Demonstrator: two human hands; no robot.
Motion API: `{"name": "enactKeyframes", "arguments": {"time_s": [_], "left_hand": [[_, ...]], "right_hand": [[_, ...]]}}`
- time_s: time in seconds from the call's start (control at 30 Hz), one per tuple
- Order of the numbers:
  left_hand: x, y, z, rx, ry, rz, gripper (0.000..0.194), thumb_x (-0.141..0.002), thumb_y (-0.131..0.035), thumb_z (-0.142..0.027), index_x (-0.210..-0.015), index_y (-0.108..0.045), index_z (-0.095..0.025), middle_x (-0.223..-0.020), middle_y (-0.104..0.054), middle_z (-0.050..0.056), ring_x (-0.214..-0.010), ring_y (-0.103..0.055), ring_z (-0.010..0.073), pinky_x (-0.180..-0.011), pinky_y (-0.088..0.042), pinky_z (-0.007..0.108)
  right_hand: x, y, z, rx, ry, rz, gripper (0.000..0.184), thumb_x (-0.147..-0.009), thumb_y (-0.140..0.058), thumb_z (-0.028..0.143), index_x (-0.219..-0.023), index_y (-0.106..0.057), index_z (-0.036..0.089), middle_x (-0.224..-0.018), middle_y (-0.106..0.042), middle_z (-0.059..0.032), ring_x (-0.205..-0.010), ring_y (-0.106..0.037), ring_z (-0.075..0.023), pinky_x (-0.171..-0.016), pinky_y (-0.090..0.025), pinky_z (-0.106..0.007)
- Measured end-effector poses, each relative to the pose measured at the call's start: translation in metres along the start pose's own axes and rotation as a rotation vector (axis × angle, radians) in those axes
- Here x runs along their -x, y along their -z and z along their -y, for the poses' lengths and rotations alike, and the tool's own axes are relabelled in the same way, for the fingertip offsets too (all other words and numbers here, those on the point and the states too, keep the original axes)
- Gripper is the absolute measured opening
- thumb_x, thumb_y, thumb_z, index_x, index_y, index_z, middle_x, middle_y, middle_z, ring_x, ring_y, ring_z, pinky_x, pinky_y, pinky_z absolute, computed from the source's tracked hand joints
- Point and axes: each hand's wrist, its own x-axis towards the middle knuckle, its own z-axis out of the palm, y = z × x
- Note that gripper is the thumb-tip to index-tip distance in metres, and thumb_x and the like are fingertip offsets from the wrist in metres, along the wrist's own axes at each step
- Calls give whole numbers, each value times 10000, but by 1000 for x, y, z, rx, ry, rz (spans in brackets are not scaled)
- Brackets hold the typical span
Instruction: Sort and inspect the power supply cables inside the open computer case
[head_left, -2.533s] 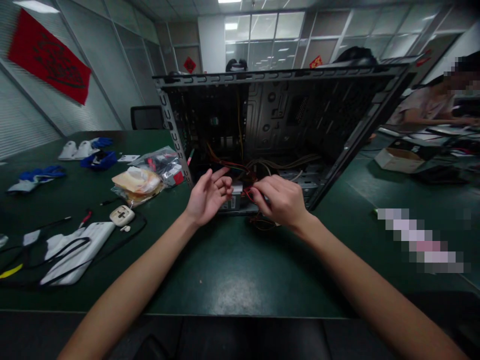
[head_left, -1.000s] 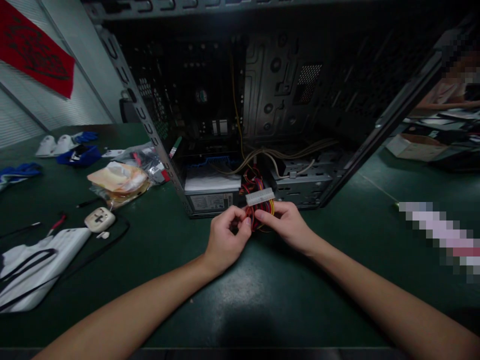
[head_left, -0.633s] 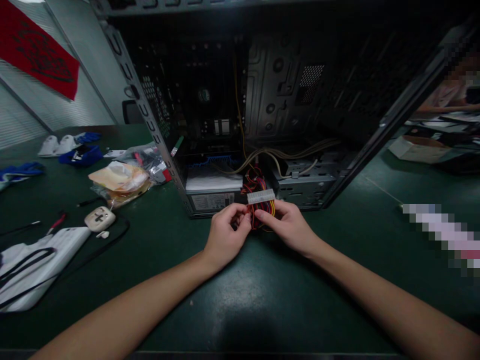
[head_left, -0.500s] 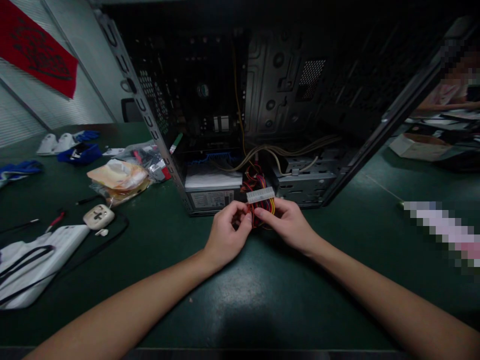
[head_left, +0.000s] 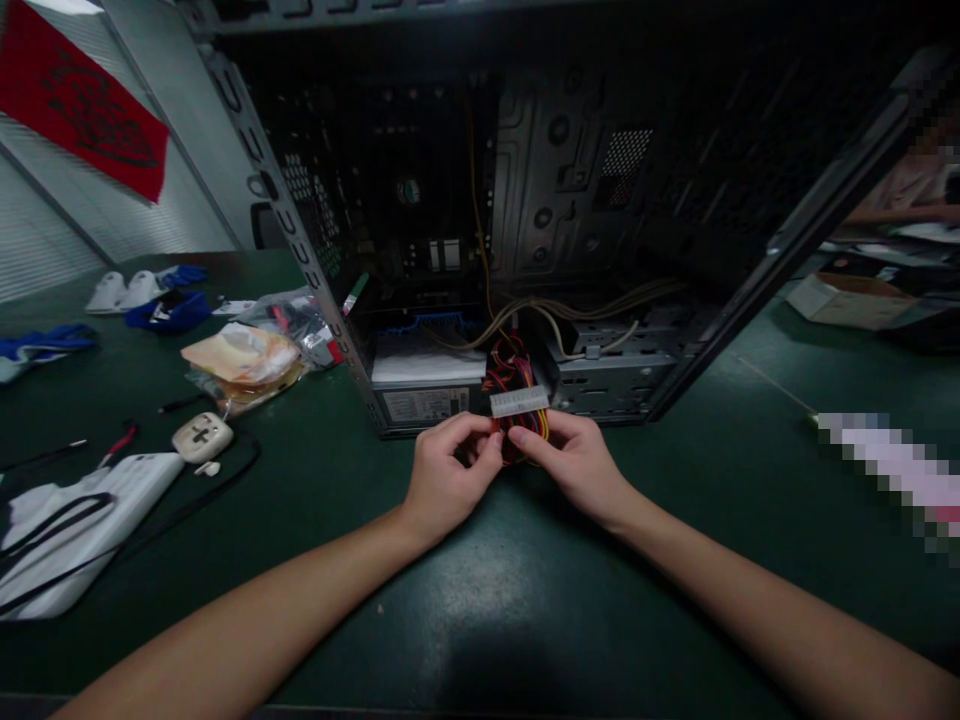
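In the head view, the open black metal computer case (head_left: 581, 215) stands on the dark green table (head_left: 465, 630), its frame rising behind both hands. The left hand (head_left: 454, 475) and right hand (head_left: 581, 460) pinch the red, yellow and black wires (head_left: 541, 425) just below the long white plastic connector (head_left: 519, 401), which lies before the case's lower opening. A clear plastic bag (head_left: 289, 310) sits near the case's left edge; the rounded cream earphone case (head_left: 202, 437) is farther left. Bare tabletop spreads between the forearms toward the near edge. Compared with 2.5 seconds ago, the left hand has closed from an open pose.
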Motion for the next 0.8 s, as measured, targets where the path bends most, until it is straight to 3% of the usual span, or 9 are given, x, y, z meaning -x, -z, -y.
{"name": "enactKeyframes", "arguments": {"time_s": [0.17,0.4,0.8], "left_hand": [[-1,0,-2,-8,2,-10,121,-871,-577,-226,-793,-645,-164,-680,-622,3,-609,-560,129,-602,-451,236],[1,1,-1,30,-18,-2,127,-880,-556,-215,-773,-604,-168,-655,-517,-18,-618,-500,126,-616,-420,235],[6,0,-2,57,26,22,139,-896,-561,-210,-785,-631,-163,-679,-560,1,-648,-522,137,-633,-415,242]], "right_hand": [[-1,2,1,-21,-23,32,376,-823,-666,507,-742,-714,144,-707,-671,-33,-657,-591,-166,-640,-509,-276],[-1,1,-1,-133,-49,52,324,-819,-694,471,-806,-716,147,-757,-685,-33,-677,-600,-157,-670,-513,-274],[5,-6,-3,-144,-116,0,324,-836,-669,480,-896,-733,168,-845,-719,-55,-793,-642,-204,-743,-535,-304]]}}
